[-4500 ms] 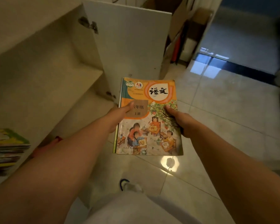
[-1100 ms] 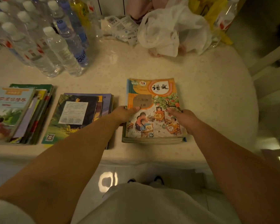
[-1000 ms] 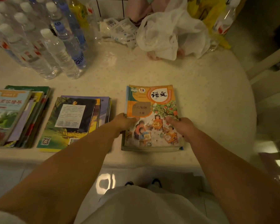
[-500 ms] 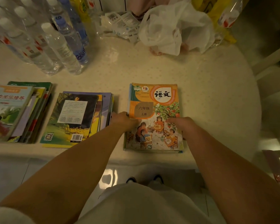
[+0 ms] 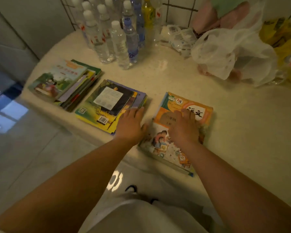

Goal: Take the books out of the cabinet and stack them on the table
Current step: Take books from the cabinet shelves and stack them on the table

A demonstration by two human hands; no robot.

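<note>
head view: right hand (image 5: 183, 130) lies flat, fingers relaxed, on the orange book (image 5: 190, 115); left hand (image 5: 130, 126), grip loose, rests on the tabletop (image 5: 242, 132) beside the middle stack (image 5: 107, 105).

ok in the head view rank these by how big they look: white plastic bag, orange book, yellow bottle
1. white plastic bag
2. orange book, partly under the right hand and nearer the camera, so close to the bag
3. yellow bottle
</note>
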